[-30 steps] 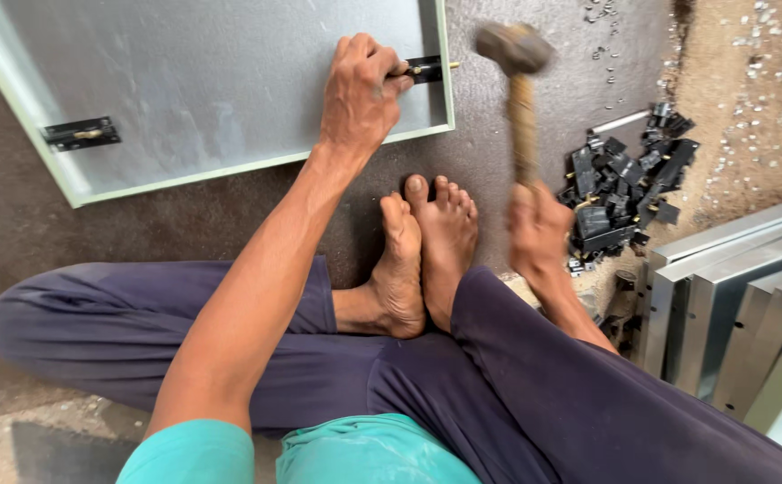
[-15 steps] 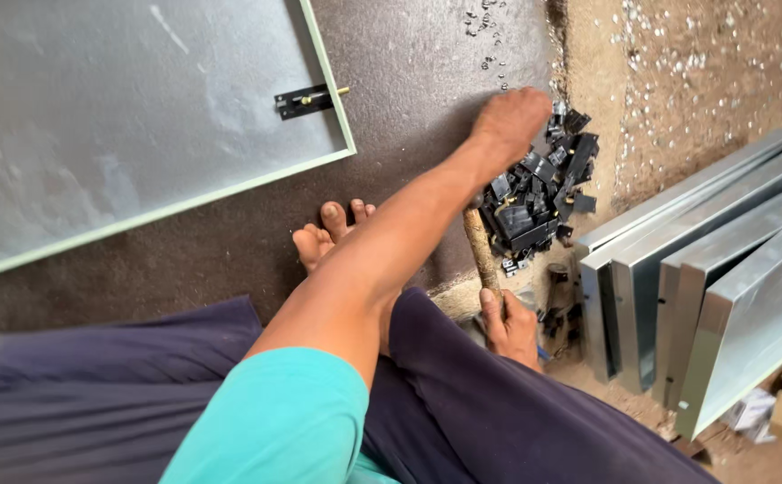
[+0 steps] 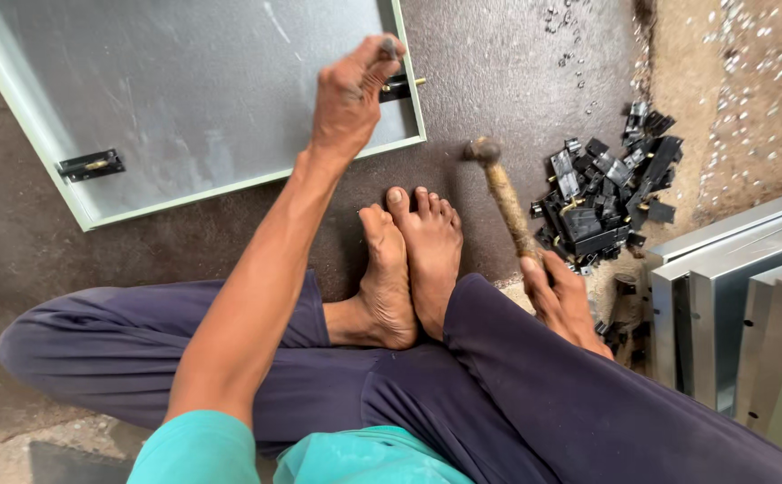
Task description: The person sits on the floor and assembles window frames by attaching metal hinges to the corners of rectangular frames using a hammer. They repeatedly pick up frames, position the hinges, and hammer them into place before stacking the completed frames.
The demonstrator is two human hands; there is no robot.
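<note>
Sheet metal in a pale green frame, the panel (image 3: 185, 99) is lying flat on the dark floor (image 3: 516, 54) at the far left, its grey face scuffed and streaked. Two black latches are sitting on it: one (image 3: 91, 166) near the left edge, another (image 3: 402, 86) at the right edge with a brass pin poking out. The left hand (image 3: 351, 94) is pinching a small dark piece just over that right latch. The right hand (image 3: 563, 300) is gripping a worn wooden hammer (image 3: 503, 193), its head hanging low over bare floor right of the panel's corner. Farther right a heap of black latches (image 3: 602, 193) is lying loose, with folded grey metal sections (image 3: 732, 296) stacked beyond.
</note>
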